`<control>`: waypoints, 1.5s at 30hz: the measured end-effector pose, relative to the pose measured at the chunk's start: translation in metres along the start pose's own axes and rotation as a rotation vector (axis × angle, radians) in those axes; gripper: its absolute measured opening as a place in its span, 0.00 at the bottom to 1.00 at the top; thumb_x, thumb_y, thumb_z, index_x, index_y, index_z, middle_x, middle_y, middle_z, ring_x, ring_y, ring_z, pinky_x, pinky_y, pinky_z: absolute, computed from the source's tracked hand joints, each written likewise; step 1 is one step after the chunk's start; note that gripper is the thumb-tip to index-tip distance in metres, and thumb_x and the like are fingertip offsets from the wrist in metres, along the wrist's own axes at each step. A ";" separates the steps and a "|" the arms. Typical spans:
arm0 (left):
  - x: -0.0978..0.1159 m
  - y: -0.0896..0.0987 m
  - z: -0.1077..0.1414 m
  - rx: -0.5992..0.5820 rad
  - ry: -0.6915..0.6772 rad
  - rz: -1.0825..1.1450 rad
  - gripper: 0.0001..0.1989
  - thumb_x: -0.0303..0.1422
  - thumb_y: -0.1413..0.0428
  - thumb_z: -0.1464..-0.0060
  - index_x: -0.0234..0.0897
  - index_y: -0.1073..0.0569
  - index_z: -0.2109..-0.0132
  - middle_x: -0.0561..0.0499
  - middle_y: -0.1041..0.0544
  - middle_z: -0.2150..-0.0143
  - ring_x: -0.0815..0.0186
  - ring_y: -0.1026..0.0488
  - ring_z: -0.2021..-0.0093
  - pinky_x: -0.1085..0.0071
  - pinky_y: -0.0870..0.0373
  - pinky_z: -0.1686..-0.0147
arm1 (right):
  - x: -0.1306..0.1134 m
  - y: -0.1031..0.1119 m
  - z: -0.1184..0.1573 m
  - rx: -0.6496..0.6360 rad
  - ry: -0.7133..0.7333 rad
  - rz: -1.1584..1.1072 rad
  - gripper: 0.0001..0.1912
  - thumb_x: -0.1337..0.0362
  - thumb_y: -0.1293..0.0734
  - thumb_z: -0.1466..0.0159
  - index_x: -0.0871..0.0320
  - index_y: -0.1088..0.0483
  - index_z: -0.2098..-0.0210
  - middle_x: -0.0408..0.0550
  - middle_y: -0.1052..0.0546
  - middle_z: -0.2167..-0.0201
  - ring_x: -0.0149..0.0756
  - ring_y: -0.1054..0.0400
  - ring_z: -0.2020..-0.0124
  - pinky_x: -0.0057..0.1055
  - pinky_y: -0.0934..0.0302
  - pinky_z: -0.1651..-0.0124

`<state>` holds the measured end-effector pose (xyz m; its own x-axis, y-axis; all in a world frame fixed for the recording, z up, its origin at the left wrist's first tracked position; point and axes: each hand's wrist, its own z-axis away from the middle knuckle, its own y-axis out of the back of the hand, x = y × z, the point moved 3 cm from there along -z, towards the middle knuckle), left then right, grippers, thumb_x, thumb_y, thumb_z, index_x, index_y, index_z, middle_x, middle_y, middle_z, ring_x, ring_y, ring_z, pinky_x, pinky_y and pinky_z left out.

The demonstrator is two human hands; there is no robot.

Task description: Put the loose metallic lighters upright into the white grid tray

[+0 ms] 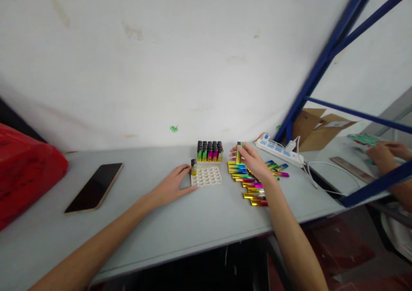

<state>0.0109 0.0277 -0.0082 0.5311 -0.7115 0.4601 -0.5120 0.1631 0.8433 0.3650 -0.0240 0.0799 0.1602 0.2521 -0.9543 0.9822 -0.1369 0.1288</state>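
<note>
The left hand [174, 184] lies released at the left edge of the white tray [206, 176], thumb and fingers spread beside the few lighters [193, 167] standing in that end; the right hand [252, 160], right of the tray, grasps an upright lighter [238, 153]; behind the tray stands a full block of lighters [210, 152]; right of it lie loose lighters [247, 179]; the phone [95, 187] lies well left.

No legible text anywhere
</note>
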 end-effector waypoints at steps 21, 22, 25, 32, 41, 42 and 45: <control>0.010 0.004 -0.002 0.020 -0.025 0.051 0.39 0.62 0.38 0.30 0.38 0.27 0.27 0.35 0.27 0.24 0.43 0.29 0.24 0.48 0.35 0.20 | -0.010 -0.061 0.011 0.011 0.208 0.487 0.24 0.43 0.38 0.31 0.50 0.42 0.76 0.38 0.41 0.79 0.34 0.44 0.73 0.33 0.52 0.67; 0.009 0.004 -0.002 0.017 -0.023 0.051 0.39 0.61 0.37 0.30 0.39 0.28 0.27 0.35 0.28 0.24 0.43 0.29 0.24 0.48 0.35 0.20 | -0.010 -0.061 0.011 0.026 0.210 0.483 0.23 0.44 0.38 0.31 0.50 0.42 0.75 0.38 0.41 0.79 0.34 0.44 0.73 0.33 0.51 0.67; 0.008 0.004 -0.002 0.015 -0.013 0.050 0.39 0.61 0.37 0.30 0.40 0.28 0.26 0.36 0.27 0.24 0.44 0.29 0.24 0.48 0.34 0.20 | -0.010 -0.059 0.010 0.073 0.213 0.483 0.24 0.43 0.39 0.29 0.50 0.43 0.75 0.38 0.41 0.79 0.35 0.43 0.73 0.34 0.51 0.66; 0.009 0.005 -0.002 0.007 -0.005 0.049 0.39 0.60 0.37 0.30 0.40 0.28 0.25 0.37 0.28 0.23 0.44 0.29 0.23 0.49 0.34 0.20 | -0.006 -0.064 0.010 -0.130 0.205 0.453 0.30 0.34 0.40 0.22 0.51 0.36 0.68 0.40 0.31 0.75 0.37 0.37 0.71 0.33 0.43 0.64; 0.007 0.002 -0.003 0.027 -0.002 0.056 0.39 0.60 0.36 0.32 0.41 0.27 0.26 0.36 0.26 0.24 0.42 0.28 0.25 0.46 0.33 0.21 | -0.003 -0.093 0.014 -0.291 0.330 0.569 0.30 0.37 0.40 0.19 0.51 0.35 0.68 0.47 0.26 0.67 0.42 0.31 0.62 0.36 0.35 0.54; 0.007 0.002 -0.003 0.028 0.000 0.055 0.39 0.60 0.36 0.32 0.41 0.27 0.26 0.37 0.26 0.24 0.42 0.27 0.25 0.46 0.32 0.22 | -0.002 -0.097 0.014 -0.291 0.328 0.576 0.30 0.37 0.40 0.18 0.51 0.36 0.68 0.46 0.27 0.69 0.41 0.31 0.64 0.35 0.36 0.56; 0.005 0.001 -0.003 0.026 0.011 0.052 0.40 0.61 0.35 0.32 0.41 0.27 0.26 0.36 0.26 0.24 0.41 0.28 0.24 0.47 0.33 0.21 | 0.007 -0.109 0.012 -0.330 0.318 0.550 0.27 0.40 0.39 0.18 0.51 0.34 0.66 0.46 0.24 0.70 0.41 0.28 0.65 0.34 0.37 0.57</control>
<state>0.0155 0.0264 -0.0044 0.5106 -0.6949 0.5065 -0.5566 0.1819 0.8106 0.2582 -0.0191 0.0560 0.6119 0.5039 -0.6097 0.7215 -0.0398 0.6912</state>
